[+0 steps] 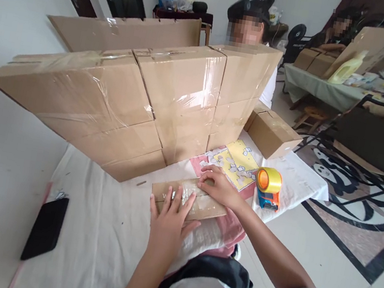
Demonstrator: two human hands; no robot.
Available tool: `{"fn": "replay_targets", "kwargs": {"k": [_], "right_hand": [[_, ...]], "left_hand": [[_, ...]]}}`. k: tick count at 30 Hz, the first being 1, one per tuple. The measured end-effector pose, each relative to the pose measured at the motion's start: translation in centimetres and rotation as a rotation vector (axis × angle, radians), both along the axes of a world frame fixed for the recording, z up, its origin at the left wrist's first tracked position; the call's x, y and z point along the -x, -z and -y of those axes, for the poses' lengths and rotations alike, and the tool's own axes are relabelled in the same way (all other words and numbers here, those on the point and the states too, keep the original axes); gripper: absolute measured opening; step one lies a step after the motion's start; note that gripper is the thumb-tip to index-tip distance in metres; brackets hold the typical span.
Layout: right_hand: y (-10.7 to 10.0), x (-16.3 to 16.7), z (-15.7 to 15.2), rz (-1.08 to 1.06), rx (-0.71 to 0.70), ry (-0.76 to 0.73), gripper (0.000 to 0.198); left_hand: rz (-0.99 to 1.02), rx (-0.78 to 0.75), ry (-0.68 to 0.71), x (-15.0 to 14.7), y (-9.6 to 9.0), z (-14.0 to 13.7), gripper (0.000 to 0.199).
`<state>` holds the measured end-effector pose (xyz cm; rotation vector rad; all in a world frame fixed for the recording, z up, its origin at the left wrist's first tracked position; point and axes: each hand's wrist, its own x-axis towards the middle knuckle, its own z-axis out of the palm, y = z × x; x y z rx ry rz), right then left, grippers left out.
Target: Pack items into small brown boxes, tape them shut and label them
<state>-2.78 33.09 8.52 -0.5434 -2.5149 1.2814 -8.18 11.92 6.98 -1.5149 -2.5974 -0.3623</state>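
A small flat cardboard box [208, 209] with shiny clear tape across its top lies on the cloth-covered table in front of me. My left hand [171, 217] rests flat on the box's left part, fingers spread. At the far edge, my right hand [219, 187] is curled round the box, its thumb on the taped top and its fingers at the edge. Right of the box is a tape dispenser [267, 200] with a yellow roll of tape [270, 180]. A large panel of taped cardboard boxes [185, 98] stands tilted just beyond my hands.
A black phone [45, 228] lies at the table's left. Another cardboard box [271, 133] sits at the far right of the white cloth [97, 226], near a yellow sheet with paper scraps [236, 163]. One person [270, 73] is behind the panel, another at a farther table [312, 85].
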Motion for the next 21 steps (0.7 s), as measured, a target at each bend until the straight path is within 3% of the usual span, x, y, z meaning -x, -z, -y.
{"fn": "replay_targets", "kwargs": {"k": [6,10,11,15,18,21], "right_hand": [[0.8,-0.6,0.3,-0.069,0.027,0.023,0.005],[1.6,0.2,-1.7,-0.091,-0.130,0.248,0.063],[2.0,0.3,-2.6,-0.078,-0.186,0.339,0.069],[4.4,-1.4,-7.1,0.039,-0.411,0.630,0.036],[6.1,-4.3,-9.2,0.070,-0.423,0.629,0.023],[6.4,-6.6,-10.2,0.044,-0.384,0.591,0.018]], "left_hand": [[-0.110,-0.055,0.002,-1.4,0.4,-1.4,0.045],[-0.141,-0.148,0.108,-1.6,0.7,-1.2,0.038],[-0.132,-0.176,0.120,-1.8,0.7,-1.2,0.037],[-0.059,-0.270,0.040,-2.8,0.8,-1.9,0.037],[-0.053,-0.295,0.095,-3.2,0.7,-3.0,0.040],[-0.122,-0.298,0.161,-3.3,1.1,-4.1,0.043]]}}
